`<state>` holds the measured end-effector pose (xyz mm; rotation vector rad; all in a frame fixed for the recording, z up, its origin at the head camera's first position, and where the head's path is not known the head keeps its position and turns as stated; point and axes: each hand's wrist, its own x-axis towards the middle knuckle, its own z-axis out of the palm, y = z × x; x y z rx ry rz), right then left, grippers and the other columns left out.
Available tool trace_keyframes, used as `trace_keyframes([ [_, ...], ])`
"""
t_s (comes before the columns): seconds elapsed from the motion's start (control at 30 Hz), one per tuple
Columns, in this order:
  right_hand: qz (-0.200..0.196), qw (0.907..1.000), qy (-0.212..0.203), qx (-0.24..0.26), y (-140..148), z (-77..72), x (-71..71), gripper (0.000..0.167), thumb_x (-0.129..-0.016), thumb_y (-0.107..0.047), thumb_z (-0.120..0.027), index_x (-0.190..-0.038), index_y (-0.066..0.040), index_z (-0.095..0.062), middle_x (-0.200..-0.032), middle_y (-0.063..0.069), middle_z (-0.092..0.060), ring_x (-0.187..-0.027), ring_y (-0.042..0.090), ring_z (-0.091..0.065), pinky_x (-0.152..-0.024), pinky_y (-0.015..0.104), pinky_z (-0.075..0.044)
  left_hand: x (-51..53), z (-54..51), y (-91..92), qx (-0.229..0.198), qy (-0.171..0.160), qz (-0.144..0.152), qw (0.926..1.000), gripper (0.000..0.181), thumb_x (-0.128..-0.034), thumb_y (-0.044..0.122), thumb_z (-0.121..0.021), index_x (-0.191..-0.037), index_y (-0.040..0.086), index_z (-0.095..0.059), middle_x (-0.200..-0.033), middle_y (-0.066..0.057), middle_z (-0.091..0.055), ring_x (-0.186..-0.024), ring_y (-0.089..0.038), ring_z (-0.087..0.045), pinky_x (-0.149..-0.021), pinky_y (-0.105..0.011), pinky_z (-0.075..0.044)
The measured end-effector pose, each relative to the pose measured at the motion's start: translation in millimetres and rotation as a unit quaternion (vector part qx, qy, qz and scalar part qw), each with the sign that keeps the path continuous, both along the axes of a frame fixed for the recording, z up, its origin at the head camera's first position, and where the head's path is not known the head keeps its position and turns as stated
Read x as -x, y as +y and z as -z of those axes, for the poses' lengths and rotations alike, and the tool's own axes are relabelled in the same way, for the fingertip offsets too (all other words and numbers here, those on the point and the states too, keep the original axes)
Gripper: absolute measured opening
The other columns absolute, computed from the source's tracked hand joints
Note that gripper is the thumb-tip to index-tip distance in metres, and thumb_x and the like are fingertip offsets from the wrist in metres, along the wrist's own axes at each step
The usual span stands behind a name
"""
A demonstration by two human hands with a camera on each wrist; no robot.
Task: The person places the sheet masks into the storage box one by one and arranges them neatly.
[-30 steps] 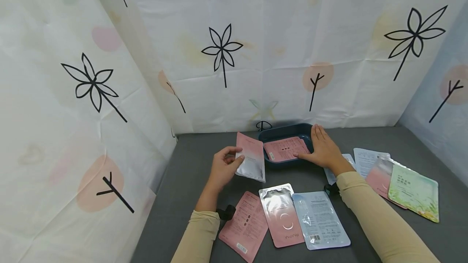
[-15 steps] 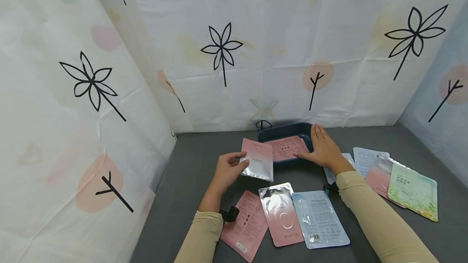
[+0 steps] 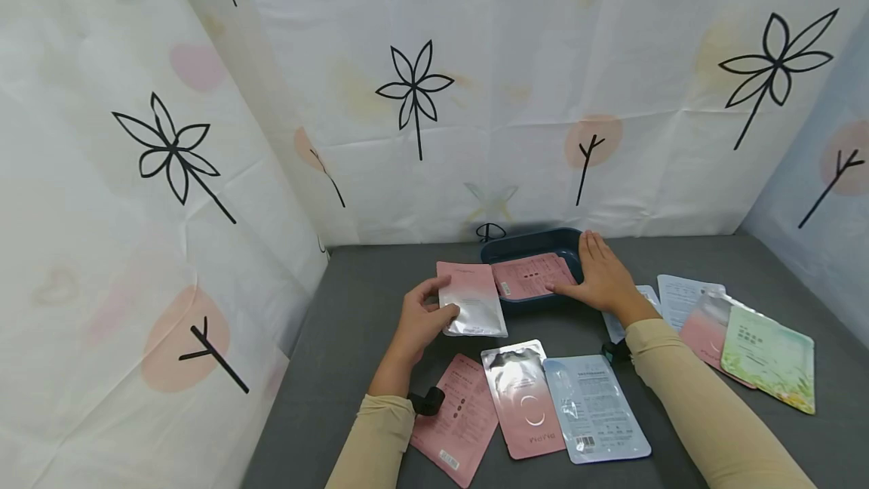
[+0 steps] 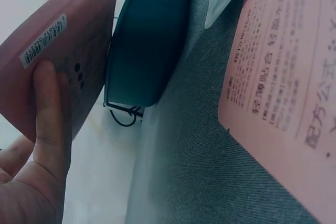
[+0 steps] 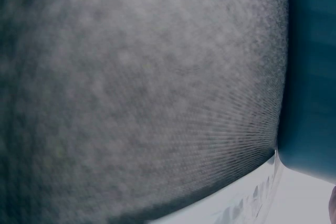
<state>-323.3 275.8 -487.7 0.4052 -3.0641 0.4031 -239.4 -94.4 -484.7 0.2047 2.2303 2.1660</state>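
Note:
In the head view my left hand (image 3: 419,321) pinches a pink-and-silver face mask packet (image 3: 475,299) by its left edge, thumb on the front. The packet is tilted at the left end of a dark teal tray (image 3: 519,247), and its barcode side shows in the left wrist view. My right hand (image 3: 604,281) rests on the tray's right end, fingers straight along the side and thumb at the front rim. Pink mask packets (image 3: 532,276) lie inside the tray. The right wrist view shows mostly the grey tabletop and the tray's outer wall (image 5: 312,72).
Before the tray lie a pink packet (image 3: 458,417), a silver-and-pink packet (image 3: 523,402) and a light blue packet (image 3: 596,410). At the right, a green packet (image 3: 767,357) overlaps a pink-silver one (image 3: 706,330), near a pale blue one (image 3: 689,296). A patterned cloth (image 3: 489,164) hangs behind.
The packet in my left hand has tilted from steep to flatter and moved slightly right, beside the tray's left end. My right hand stays at the tray.

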Motion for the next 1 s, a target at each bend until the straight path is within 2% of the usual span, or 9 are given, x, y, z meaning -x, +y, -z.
trace_keyframes([
  [0.1, 0.000, 1.0000, 0.000, 0.001, 0.4, 0.3, 0.1, 0.129, -0.091, -0.072, -0.064, -0.162, 0.018, -0.004, -0.173, 0.036, -0.001, -0.163, 0.052, -0.003, -0.132, 0.062, -0.007, -0.1, 1.7, 0.9, -0.002, -0.009, 0.008, 0.9999, 0.062, -0.0866, -0.002, -0.071, -0.147, 0.007, -0.062, -0.132, -0.021, -0.057, -0.077, -0.014, -0.064, -0.061, -0.026, -0.050],
  [0.23, 0.000, 1.0000, 0.001, 0.001, 0.0, 0.1, -1.1, 0.129, -0.091, -0.072, -0.064, -0.162, 0.018, -0.004, -0.173, 0.036, -0.001, -0.163, 0.052, -0.003, -0.132, 0.062, -0.007, -1.0, 3.2, 3.5, -0.003, -0.012, 0.015, 0.9998, 0.058, -0.0893, 0.000, -0.073, -0.146, 0.004, -0.062, -0.138, -0.022, -0.057, -0.083, -0.013, -0.069, -0.068, -0.025, -0.056],
  [0.37, 0.002, 1.0000, 0.000, 0.003, 0.1, -0.1, -1.9, 0.130, -0.090, -0.074, -0.063, -0.162, 0.017, -0.003, -0.173, 0.035, -0.001, -0.163, 0.052, -0.003, -0.132, 0.062, -0.007, 0.1, 5.4, 6.9, -0.005, -0.006, 0.001, 1.0000, 0.050, -0.0950, 0.005, -0.076, -0.143, 0.003, -0.064, -0.138, -0.023, -0.058, -0.090, -0.011, -0.074, -0.074, -0.025, -0.061],
  [0.63, 0.002, 0.9999, 0.005, 0.012, -0.1, -2.6, -2.5, 0.131, -0.089, -0.075, -0.063, -0.162, 0.017, -0.005, -0.173, 0.036, -0.002, -0.162, 0.052, -0.004, -0.132, 0.063, -0.008, 2.3, 8.9, 9.6, -0.003, 0.012, -0.051, 0.9986, 0.039, -0.0983, 0.006, -0.073, -0.137, 0.004, -0.069, -0.118, -0.017, -0.061, -0.075, -0.008, -0.068, -0.068, -0.028, -0.060],
  [0.87, 0.003, 1.0000, 0.003, 0.004, 0.1, -2.2, -1.8, 0.130, -0.090, -0.073, -0.063, -0.162, 0.017, -0.005, -0.173, 0.035, -0.002, -0.163, 0.052, -0.004, -0.132, 0.062, -0.008, 2.0, 7.5, 9.8, -0.016, 0.004, -0.049, 0.9987, 0.034, -0.0962, 0.004, -0.074, -0.130, 0.004, -0.071, -0.103, -0.007, -0.061, -0.078, -0.010, -0.071, -0.065, -0.029, -0.062],
  [1.0, 0.003, 1.0000, 0.003, 0.003, 0.4, -1.1, 0.0, 0.130, -0.090, -0.073, -0.064, -0.162, 0.017, -0.005, -0.173, 0.035, -0.002, -0.163, 0.052, -0.004, -0.132, 0.062, -0.008, 1.6, 6.5, 10.0, -0.015, 0.004, -0.044, 0.9989, 0.034, -0.0960, 0.004, -0.074, -0.130, 0.001, -0.070, -0.099, -0.006, -0.061, -0.076, -0.010, -0.070, -0.064, -0.031, -0.063],
])
